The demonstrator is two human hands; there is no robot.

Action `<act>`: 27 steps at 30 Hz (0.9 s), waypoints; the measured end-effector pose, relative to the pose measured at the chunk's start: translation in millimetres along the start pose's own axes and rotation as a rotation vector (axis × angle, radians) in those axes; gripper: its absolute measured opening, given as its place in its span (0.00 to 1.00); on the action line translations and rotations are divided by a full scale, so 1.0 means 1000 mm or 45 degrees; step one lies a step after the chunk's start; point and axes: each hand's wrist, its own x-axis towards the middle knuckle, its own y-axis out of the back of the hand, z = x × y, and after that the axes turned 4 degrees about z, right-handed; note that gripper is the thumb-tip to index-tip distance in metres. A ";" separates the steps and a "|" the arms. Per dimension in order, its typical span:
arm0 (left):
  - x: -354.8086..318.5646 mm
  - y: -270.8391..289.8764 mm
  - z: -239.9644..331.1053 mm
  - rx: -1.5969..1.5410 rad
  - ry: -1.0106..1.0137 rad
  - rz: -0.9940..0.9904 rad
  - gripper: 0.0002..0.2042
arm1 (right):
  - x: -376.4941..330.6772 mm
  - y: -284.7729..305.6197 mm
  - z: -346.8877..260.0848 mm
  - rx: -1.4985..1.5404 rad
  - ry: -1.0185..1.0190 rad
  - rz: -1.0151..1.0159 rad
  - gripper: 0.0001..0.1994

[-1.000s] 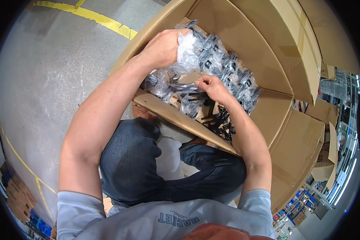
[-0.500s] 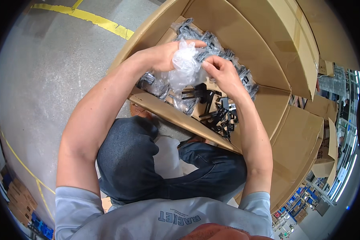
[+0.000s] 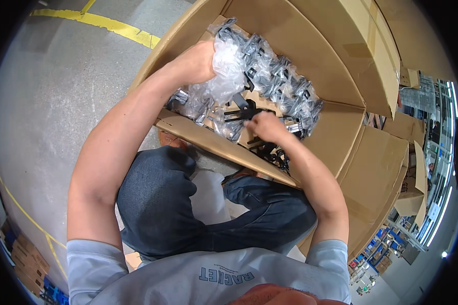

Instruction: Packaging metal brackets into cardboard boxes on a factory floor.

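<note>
I crouch in front of a large open cardboard box [image 3: 224, 145] lying on a concrete floor. Inside it lie several clear plastic bags [image 3: 282, 86] of black metal parts. My left hand [image 3: 196, 61] grips a crumpled clear plastic bag [image 3: 228, 68] and holds it raised over the box. My right hand [image 3: 264, 127] is lower, inside the box, with fingers closed around black metal parts [image 3: 239, 109] just under that bag. More loose black parts [image 3: 275, 152] lie by the box's near wall.
The box's flaps [image 3: 371, 46] stand open at the far right, with more cardboard [image 3: 387, 173] beside them. A yellow line [image 3: 112, 25] crosses the grey floor at the top left. Shelving with goods [image 3: 417, 203] shows at the right rim.
My left hand has lifted the clear bag up and held it there. My right hand dropped from the bag down to the black parts in the box.
</note>
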 end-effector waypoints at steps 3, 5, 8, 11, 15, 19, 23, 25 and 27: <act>-0.002 0.002 -0.006 0.069 0.022 0.133 0.10 | 0.003 -0.039 0.004 0.097 -0.132 -0.080 0.19; -0.001 0.003 -0.004 0.080 0.033 0.132 0.09 | 0.003 -0.049 0.004 0.214 -0.137 -0.050 0.18; 0.002 0.001 -0.001 0.098 0.070 0.129 0.08 | 0.005 -0.057 0.010 0.562 -0.158 0.033 0.17; 0.001 0.004 0.002 0.058 0.109 0.145 0.09 | 0.002 -0.033 0.012 0.984 -0.163 -0.184 0.16; -0.001 0.006 0.004 0.031 0.169 0.174 0.10 | -0.020 0.000 0.017 0.819 -0.076 -0.358 0.12; 0.001 0.007 0.003 0.082 0.227 0.221 0.13 | -0.036 0.016 0.025 0.880 -0.048 -0.332 0.11; -0.001 0.013 0.008 -0.026 0.162 0.323 0.12 | -0.041 0.042 0.008 0.593 0.136 -0.150 0.09; -0.001 0.013 0.012 -0.048 0.102 0.402 0.12 | -0.030 0.036 0.002 0.515 0.176 0.120 0.08; -0.003 0.012 0.013 -0.105 -0.017 0.555 0.12 | -0.017 0.045 -0.024 0.562 0.117 0.158 0.08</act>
